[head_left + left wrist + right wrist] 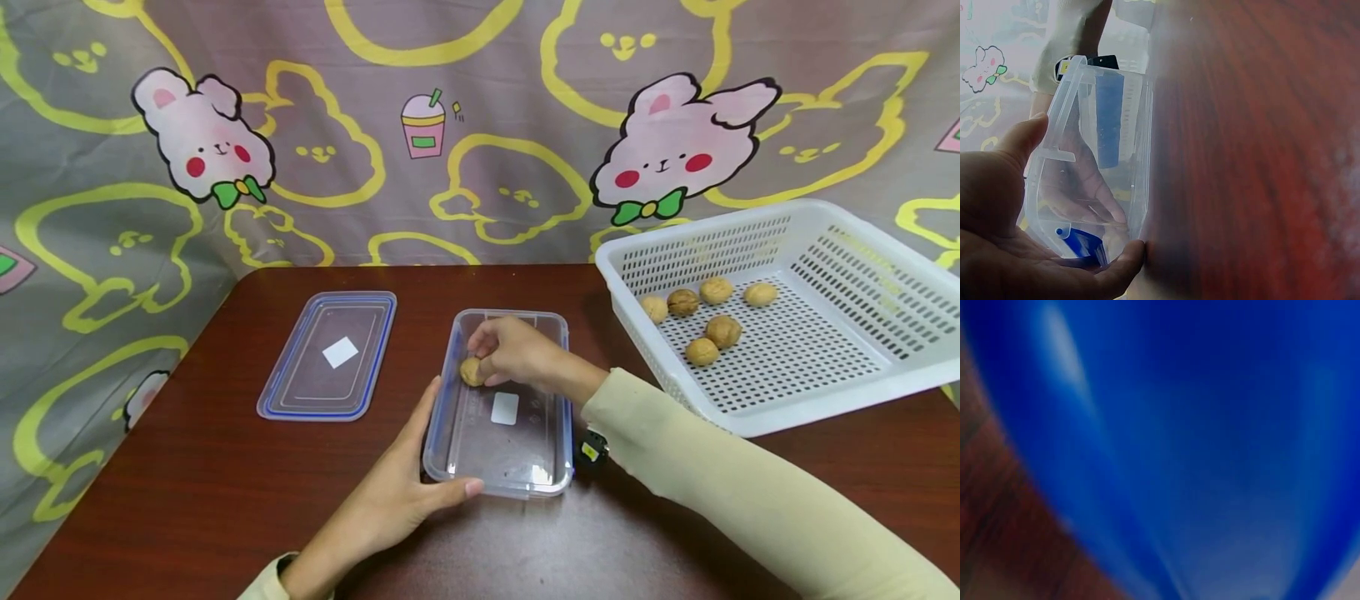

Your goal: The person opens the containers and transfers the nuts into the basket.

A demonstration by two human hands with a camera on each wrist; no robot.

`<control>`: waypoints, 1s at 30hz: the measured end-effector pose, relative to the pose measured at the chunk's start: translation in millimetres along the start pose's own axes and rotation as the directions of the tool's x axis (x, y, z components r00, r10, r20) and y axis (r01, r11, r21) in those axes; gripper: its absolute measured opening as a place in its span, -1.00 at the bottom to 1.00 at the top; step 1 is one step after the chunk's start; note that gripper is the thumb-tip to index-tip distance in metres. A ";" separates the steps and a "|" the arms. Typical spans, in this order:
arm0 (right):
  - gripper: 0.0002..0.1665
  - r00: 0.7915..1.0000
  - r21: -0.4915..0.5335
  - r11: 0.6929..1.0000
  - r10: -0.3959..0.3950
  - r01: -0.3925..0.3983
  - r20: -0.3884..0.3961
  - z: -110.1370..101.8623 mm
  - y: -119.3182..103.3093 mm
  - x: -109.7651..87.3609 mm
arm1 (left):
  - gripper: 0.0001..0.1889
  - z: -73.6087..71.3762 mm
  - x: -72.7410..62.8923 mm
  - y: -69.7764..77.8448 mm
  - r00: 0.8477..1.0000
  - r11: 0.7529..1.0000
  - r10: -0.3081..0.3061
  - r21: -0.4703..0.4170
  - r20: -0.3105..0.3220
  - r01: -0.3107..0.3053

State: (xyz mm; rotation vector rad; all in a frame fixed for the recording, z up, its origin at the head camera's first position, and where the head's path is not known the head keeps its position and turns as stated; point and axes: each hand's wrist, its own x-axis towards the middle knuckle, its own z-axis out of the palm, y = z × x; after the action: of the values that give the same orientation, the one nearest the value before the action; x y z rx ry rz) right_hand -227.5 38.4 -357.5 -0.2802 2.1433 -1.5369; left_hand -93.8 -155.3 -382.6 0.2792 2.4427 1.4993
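A clear plastic food container [517, 454] with blue side clips stands uncovered on the table. My left hand [393, 492] grips its near left corner, thumb over the front edge and fingers along the left side; the left wrist view shows this hand [997, 212] around the corner by a blue clip [1085, 244]. Inside the container, my right hand [517, 354] pinches a walnut [471, 372] low at the left wall. A blurred blue surface [1210, 437], likely a clip, fills the right wrist view and hides that hand there.
A white plastic basket [825, 392] holding several walnuts [723, 332] stands at the right. Left of the container lies a clear lid [311, 375] with a blue seal. The brown table [187, 467] ends at a cartoon-printed curtain [405, 208].
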 end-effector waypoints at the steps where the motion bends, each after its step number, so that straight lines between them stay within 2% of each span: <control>1: -0.61 1.000 0.016 1.000 0.008 -0.008 0.000 0.4 0.3 0.1 | 0.30 0.0 0.0 0.0 1.000 1.000 -0.001 -0.002 0.000 0.001; 7: -0.61 0.999 0.142 0.989 0.038 -0.042 0.028 2.4 2.6 2.1 | 0.30 -0.2 0.0 -0.6 1.000 1.000 0.007 -0.008 0.005 -0.007; 14: -0.62 0.997 0.221 0.975 0.008 -0.024 0.073 5.4 4.3 1.4 | 0.28 -0.1 0.2 -1.2 1.000 1.000 0.023 -0.011 0.010 -0.023; 18: -0.64 0.998 0.222 0.975 -0.001 -0.013 0.061 4.5 2.2 -1.9 | 0.28 -0.4 0.2 -1.3 0.999 0.999 0.035 -0.006 0.010 -0.035; 30: -0.60 0.997 0.100 0.993 -0.073 0.069 0.033 -3.8 -14.3 -26.4 | 0.28 -0.8 0.3 -1.1 0.999 0.999 0.038 -0.001 0.009 -0.038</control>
State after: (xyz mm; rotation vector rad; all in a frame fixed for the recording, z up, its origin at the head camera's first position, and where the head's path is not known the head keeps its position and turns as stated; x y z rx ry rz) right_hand -208.2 48.1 -336.3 -0.3515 2.0414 -1.6591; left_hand -94.3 -156.3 -383.3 0.3334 2.4427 1.5109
